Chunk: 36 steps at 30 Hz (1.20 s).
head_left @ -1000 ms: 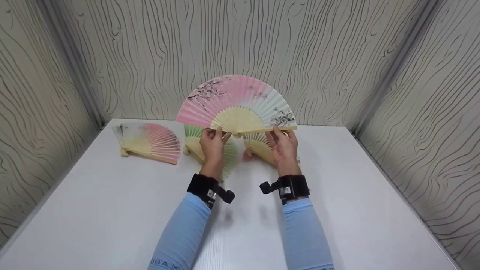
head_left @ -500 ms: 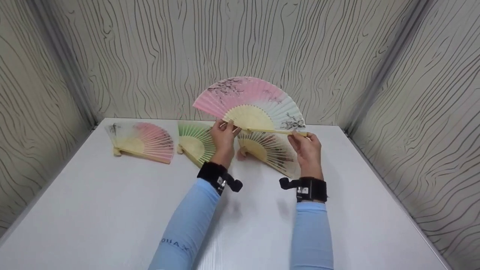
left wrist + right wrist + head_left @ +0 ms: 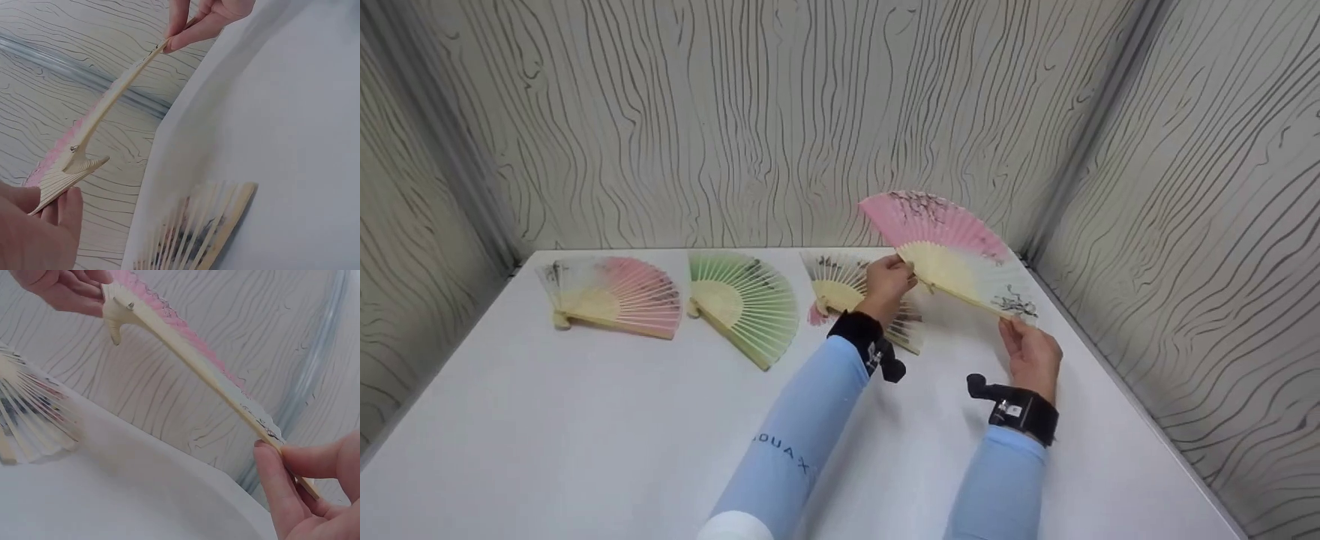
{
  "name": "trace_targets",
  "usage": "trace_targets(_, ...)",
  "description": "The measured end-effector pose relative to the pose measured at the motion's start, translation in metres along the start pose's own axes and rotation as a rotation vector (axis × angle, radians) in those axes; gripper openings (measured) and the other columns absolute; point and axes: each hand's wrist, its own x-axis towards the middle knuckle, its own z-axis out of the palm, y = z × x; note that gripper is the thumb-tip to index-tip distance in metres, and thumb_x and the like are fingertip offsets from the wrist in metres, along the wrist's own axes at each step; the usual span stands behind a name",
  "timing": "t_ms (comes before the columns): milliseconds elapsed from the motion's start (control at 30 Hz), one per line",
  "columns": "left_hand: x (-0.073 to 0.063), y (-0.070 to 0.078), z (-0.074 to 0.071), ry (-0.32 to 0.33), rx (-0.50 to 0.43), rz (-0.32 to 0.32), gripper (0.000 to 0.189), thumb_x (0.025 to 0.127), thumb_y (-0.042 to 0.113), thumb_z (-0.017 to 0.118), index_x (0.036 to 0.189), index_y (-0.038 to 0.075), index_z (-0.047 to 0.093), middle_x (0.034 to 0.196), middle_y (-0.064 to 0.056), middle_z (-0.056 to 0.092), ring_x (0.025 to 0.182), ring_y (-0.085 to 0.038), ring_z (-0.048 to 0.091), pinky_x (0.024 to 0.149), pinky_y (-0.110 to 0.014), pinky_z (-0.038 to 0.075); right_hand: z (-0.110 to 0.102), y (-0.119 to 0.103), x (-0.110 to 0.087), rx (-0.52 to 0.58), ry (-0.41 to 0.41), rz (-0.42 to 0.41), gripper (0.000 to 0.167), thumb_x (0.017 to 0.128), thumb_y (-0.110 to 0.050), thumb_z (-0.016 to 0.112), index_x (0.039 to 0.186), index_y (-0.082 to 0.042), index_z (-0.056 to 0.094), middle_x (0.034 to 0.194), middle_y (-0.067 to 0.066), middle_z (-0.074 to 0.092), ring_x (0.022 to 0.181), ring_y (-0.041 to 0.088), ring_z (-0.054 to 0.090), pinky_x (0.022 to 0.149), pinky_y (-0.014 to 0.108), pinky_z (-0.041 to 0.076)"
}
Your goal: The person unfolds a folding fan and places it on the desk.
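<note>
A spread pink and white folding fan [image 3: 952, 232] with dark branch prints is held up over the back right of the table. My left hand [image 3: 889, 283] pinches its left edge near the pivot. At the far end of the wooden guard, my right hand [image 3: 1033, 352] pinches the tip between thumb and fingers, plain in the right wrist view. The fan slopes down to the right in the head view. Behind my left wrist lies a white fan [image 3: 840, 289] with dark and red prints and a pink tassel, partly hidden by the hand and forearm.
A green fan [image 3: 746, 300] lies spread on the white table [image 3: 585, 435], left of the white fan. Farther left lies another pink and white fan [image 3: 619, 292]. Patterned wall panels [image 3: 720, 135] enclose the table at the back and sides.
Both hands have carried the held fan to the right and somewhat lower, and it has turned clockwise. The green fan has come fully into sight. The head view has shifted a little.
</note>
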Motion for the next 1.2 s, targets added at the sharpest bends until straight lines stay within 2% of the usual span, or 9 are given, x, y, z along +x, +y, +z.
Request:
trace_targets(167, -0.003, -0.022, 0.011, -0.167, 0.029, -0.125, 0.052, 0.11, 0.01, 0.058, 0.159, -0.004, 0.048, 0.155, -0.026, 0.062, 0.147, -0.04, 0.06, 0.128, -0.052, 0.048, -0.021, -0.009, -0.001, 0.007, 0.13, 0.009, 0.022, 0.104, 0.007, 0.061, 0.126, 0.0, 0.061, 0.08, 0.001, 0.073, 0.076, 0.01, 0.077, 0.094, 0.019, 0.065)
trace_targets(267, -0.003, -0.032, 0.014, -0.24, 0.039, -0.163, 0.057, 0.11, 0.013, 0.058, 0.163, -0.003, 0.042, 0.162, -0.026, 0.054, 0.154, -0.041, 0.052, 0.133, -0.052, 0.042, -0.026, -0.01, -0.002, -0.001, 0.181, 0.025, 0.028, 0.104, 0.008, 0.061, 0.131, 0.0, 0.061, 0.076, 0.002, 0.074, 0.074, 0.01, 0.078, 0.094, 0.02, 0.065)
trace_targets(367, -0.001, -0.041, 0.017, -0.257, 0.018, -0.189, 0.061, 0.11, 0.014, 0.059, 0.164, -0.005, 0.039, 0.166, -0.026, 0.049, 0.157, -0.042, 0.047, 0.135, -0.05, 0.04, -0.028, -0.009, -0.002, -0.02, 0.209, 0.046, 0.041, 0.104, 0.007, 0.061, 0.144, -0.003, 0.058, 0.073, 0.002, 0.074, 0.073, 0.01, 0.078, 0.097, 0.022, 0.065)
trace_targets(433, 0.0, -0.046, 0.02, -0.256, -0.028, -0.21, 0.061, 0.109, 0.013, 0.06, 0.163, -0.007, 0.038, 0.167, -0.025, 0.048, 0.158, -0.04, 0.046, 0.135, -0.047, 0.04, -0.029, -0.008, -0.001, -0.045, 0.22, 0.052, 0.05, 0.104, 0.006, 0.061, 0.153, -0.004, 0.053, 0.071, 0.002, 0.074, 0.074, 0.009, 0.078, 0.1, 0.022, 0.064)
trace_targets(533, 0.002, -0.051, 0.022, -0.264, -0.104, -0.262, 0.057, 0.11, 0.014, 0.056, 0.16, -0.008, 0.04, 0.165, -0.026, 0.049, 0.156, -0.037, 0.048, 0.135, -0.044, 0.039, -0.03, -0.005, 0.0, -0.086, 0.243, 0.059, 0.057, 0.104, 0.003, 0.062, 0.159, -0.003, 0.048, 0.068, 0.001, 0.073, 0.074, 0.008, 0.079, 0.102, 0.023, 0.063)
trace_targets(667, 0.005, -0.056, 0.024, -0.285, -0.152, -0.316, 0.056, 0.11, 0.02, 0.052, 0.159, -0.006, 0.044, 0.165, -0.027, 0.049, 0.157, -0.034, 0.049, 0.135, -0.042, 0.039, -0.033, -0.001, 0.0, -0.118, 0.248, 0.053, 0.06, 0.104, 0.004, 0.062, 0.161, -0.001, 0.045, 0.064, 0.001, 0.072, 0.075, 0.009, 0.08, 0.104, 0.025, 0.062)
trace_targets(900, 0.01, -0.058, 0.023, -0.366, -0.159, -0.35, 0.065, 0.113, 0.03, 0.048, 0.169, 0.001, 0.032, 0.177, -0.019, 0.035, 0.168, -0.038, 0.027, 0.143, -0.042, 0.021, -0.033, 0.005, -0.002, -0.167, 0.233, 0.011, 0.066, 0.102, 0.006, 0.06, 0.164, 0.004, 0.037, 0.067, -0.001, 0.072, 0.082, 0.01, 0.082, 0.104, 0.026, 0.063)
trace_targets(1067, 0.009, -0.056, 0.023, -0.366, -0.153, -0.328, 0.071, 0.113, 0.036, 0.046, 0.172, 0.002, 0.023, 0.18, -0.02, 0.026, 0.17, -0.039, 0.022, 0.143, -0.043, 0.02, -0.031, 0.006, -0.002, -0.193, 0.237, -0.002, 0.064, 0.102, 0.005, 0.062, 0.162, 0.005, 0.039, 0.07, -0.001, 0.073, 0.085, 0.011, 0.083, 0.105, 0.028, 0.062)
trace_targets(1200, 0.003, -0.055, 0.025, -0.316, -0.174, -0.352, 0.085, 0.11, 0.039, 0.05, 0.174, 0.001, 0.008, 0.182, -0.027, 0.008, 0.171, -0.043, 0.01, 0.144, -0.045, 0.014, -0.033, 0.008, -0.001, -0.217, 0.242, -0.029, 0.063, 0.102, 0.005, 0.062, 0.161, 0.007, 0.04, 0.073, -0.001, 0.074, 0.086, 0.011, 0.083, 0.105, 0.029, 0.063)
